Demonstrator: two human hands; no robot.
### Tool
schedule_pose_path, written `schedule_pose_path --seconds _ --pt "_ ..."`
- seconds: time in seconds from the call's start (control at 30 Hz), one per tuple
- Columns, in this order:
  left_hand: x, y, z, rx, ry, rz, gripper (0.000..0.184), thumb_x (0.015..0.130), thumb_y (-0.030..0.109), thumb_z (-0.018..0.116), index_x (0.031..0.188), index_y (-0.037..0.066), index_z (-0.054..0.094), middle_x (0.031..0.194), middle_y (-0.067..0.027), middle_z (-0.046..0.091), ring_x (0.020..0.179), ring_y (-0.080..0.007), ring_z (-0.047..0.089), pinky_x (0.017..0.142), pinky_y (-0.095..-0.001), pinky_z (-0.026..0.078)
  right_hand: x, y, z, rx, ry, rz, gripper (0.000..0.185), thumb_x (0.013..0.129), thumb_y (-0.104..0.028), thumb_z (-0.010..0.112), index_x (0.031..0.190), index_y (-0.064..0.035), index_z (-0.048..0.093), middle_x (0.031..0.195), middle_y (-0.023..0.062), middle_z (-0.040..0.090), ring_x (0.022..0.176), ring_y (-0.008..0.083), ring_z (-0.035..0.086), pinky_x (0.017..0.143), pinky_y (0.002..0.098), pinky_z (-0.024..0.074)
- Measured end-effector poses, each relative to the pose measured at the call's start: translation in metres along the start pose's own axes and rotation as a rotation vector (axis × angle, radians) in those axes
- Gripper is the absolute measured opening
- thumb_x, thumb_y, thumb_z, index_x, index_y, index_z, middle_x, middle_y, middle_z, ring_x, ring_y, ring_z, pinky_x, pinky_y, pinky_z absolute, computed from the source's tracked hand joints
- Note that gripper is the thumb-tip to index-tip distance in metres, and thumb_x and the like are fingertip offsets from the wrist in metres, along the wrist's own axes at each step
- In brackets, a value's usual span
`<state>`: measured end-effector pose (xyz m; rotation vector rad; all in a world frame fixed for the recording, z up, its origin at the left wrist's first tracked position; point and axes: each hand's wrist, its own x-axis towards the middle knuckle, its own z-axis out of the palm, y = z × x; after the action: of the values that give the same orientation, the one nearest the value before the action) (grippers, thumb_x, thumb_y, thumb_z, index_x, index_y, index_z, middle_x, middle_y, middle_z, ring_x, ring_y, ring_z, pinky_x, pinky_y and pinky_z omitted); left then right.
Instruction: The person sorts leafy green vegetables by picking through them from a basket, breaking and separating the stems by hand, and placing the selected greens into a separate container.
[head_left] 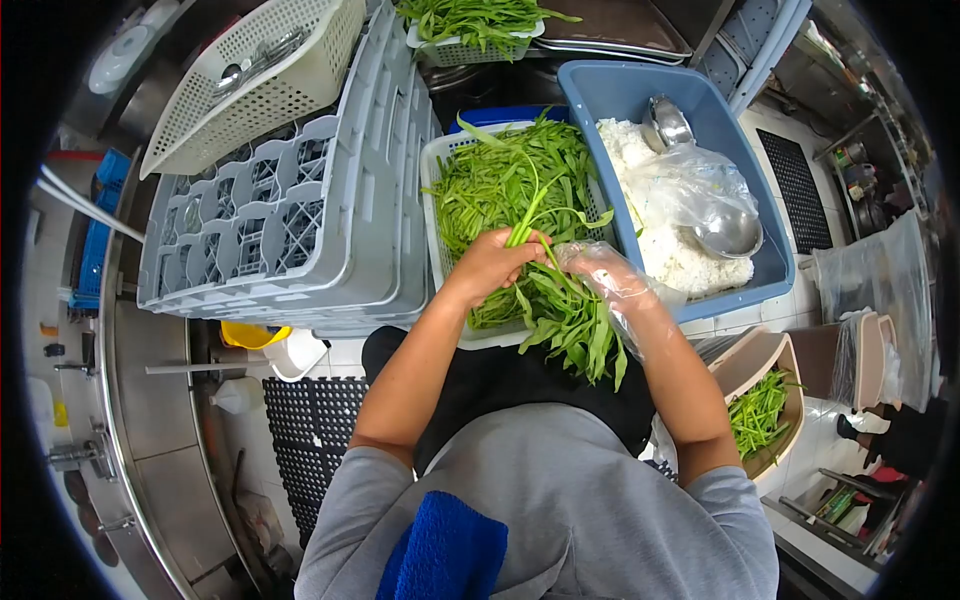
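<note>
A bunch of water spinach [578, 335] hangs in front of me, its leaves drooping toward my lap. My left hand [494, 268], bare, is closed around the stems. Close beside it, my right hand [603, 272] wears a loose clear plastic glove and closes on the same bunch; its fingertips are partly hidden by the glove and leaves. Under both hands stands a white basket [436, 235] heaped with more water spinach [500, 190], cut stems lying mainly on the left and leaves on the right.
Right of the basket, a blue tub [775, 235] holds white rice [640, 215], metal bowls and a plastic bag. Stacked grey racks [350, 210] stand left, topped by a cutlery basket [190, 120]. A beige bin [790, 400] with green scraps is at lower right. Another person's leg [895, 440] shows far right.
</note>
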<state>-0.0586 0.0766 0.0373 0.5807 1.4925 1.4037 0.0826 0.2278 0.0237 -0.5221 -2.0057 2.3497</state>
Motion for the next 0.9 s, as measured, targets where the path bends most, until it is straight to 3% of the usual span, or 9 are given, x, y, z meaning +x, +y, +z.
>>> schedule_pose_path --seconds 0.3,0.37,0.5,0.6,0.7,0.77,0.8,0.87,0.9 --pt "-0.001 0.001 0.000 -0.045 -0.005 -0.028 0.022 0.084 0.018 0.060 0.100 0.004 0.062 0.077 -0.0020 0.064 0.048 -0.0041 0.039 0.041 -0.0199 0.029 0.002 0.009 -0.006 -0.041 -0.039 -0.061 0.022 0.078 -0.020 0.059 0.090 -0.0021 0.063 0.076 -0.0009 0.057 0.066 0.0091 0.047 0.060 0.0245 0.0381" --pt "-0.002 0.001 0.000 -0.070 0.011 -0.041 0.020 0.087 0.016 0.058 0.102 0.003 0.061 0.080 -0.0049 0.066 0.047 -0.0035 0.039 0.041 -0.0184 0.029 -0.005 0.001 -0.002 -0.065 -0.051 -0.189 0.023 0.078 -0.021 0.060 0.091 -0.0018 0.064 0.079 -0.0003 0.058 0.068 0.0094 0.049 0.060 0.0241 0.0390" --pt "0.000 -0.004 -0.001 -0.079 0.053 -0.030 0.021 0.087 0.017 0.058 0.102 0.003 0.061 0.078 -0.0044 0.065 0.048 -0.0034 0.039 0.042 -0.0186 0.029 -0.006 -0.003 0.004 0.050 0.013 -0.100 0.025 0.078 -0.022 0.060 0.093 -0.0014 0.064 0.083 0.0011 0.060 0.070 0.0102 0.051 0.062 0.0231 0.0407" --pt "-0.004 -0.001 0.001 -0.026 0.058 -0.018 0.022 0.087 0.020 0.059 0.101 0.003 0.061 0.074 -0.0014 0.061 0.049 -0.0037 0.039 0.043 -0.0191 0.029 0.002 0.002 0.001 0.094 -0.005 -0.002 0.031 0.080 -0.026 0.063 0.099 -0.0016 0.064 0.089 0.0031 0.062 0.075 0.0117 0.055 0.067 0.0239 0.0443" --pt "-0.007 0.000 0.004 0.090 0.105 -0.031 0.021 0.085 0.026 0.061 0.095 0.008 0.064 0.074 0.0042 0.057 0.053 -0.0018 0.039 0.046 -0.0200 0.029 0.002 -0.007 0.010 -0.106 -0.009 0.097 0.039 0.081 -0.039 0.064 0.102 -0.0066 0.065 0.091 0.0042 0.064 0.081 0.0131 0.058 0.072 0.0281 0.0474" --pt "-0.003 -0.005 0.007 0.256 0.193 0.020 0.028 0.085 0.030 0.062 0.099 0.006 0.066 0.079 0.0033 0.061 0.066 -0.0066 0.050 0.058 -0.0234 0.040 0.024 0.017 0.002 -0.329 0.046 0.109 0.042 0.080 -0.047 0.062 0.099 -0.0096 0.067 0.089 0.0049 0.066 0.082 0.0143 0.059 0.074 0.0304 0.0482" --pt "-0.001 -0.011 0.007 0.354 0.229 0.176 0.031 0.085 0.031 0.063 0.099 0.004 0.065 0.081 -0.0006 0.063 0.071 -0.0101 0.054 0.064 -0.0258 0.044 0.025 0.024 -0.002 -0.233 0.009 0.011 0.044 0.080 -0.048 0.061 0.098 -0.0083 0.067 0.088 0.0058 0.067 0.081 0.0160 0.059 0.076 0.0315 0.0479" --pt "0.001 -0.017 0.012 0.342 0.302 0.215 0.022 0.086 0.019 0.062 0.095 0.000 0.064 0.084 -0.0064 0.065 0.077 -0.0158 0.059 0.073 -0.0294 0.046 0.009 0.002 0.007 -0.248 0.092 -0.156 0.035 0.084 -0.037 0.059 0.097 -0.0058 0.065 0.087 0.0066 0.067 0.081 0.0160 0.059 0.076 0.0311 0.0475" --pt "0.001 -0.023 0.010 0.403 0.315 0.347 0.016 0.087 0.014 0.060 0.094 0.001 0.063 0.079 -0.0045 0.063 0.068 -0.0124 0.056 0.063 -0.0257 0.045 0.009 0.001 0.007 -0.409 0.145 -0.287 0.031 0.085 -0.035 0.057 0.091 -0.0056 0.065 0.083 0.0053 0.064 0.077 0.0148 0.056 0.072 0.0312 0.0457"
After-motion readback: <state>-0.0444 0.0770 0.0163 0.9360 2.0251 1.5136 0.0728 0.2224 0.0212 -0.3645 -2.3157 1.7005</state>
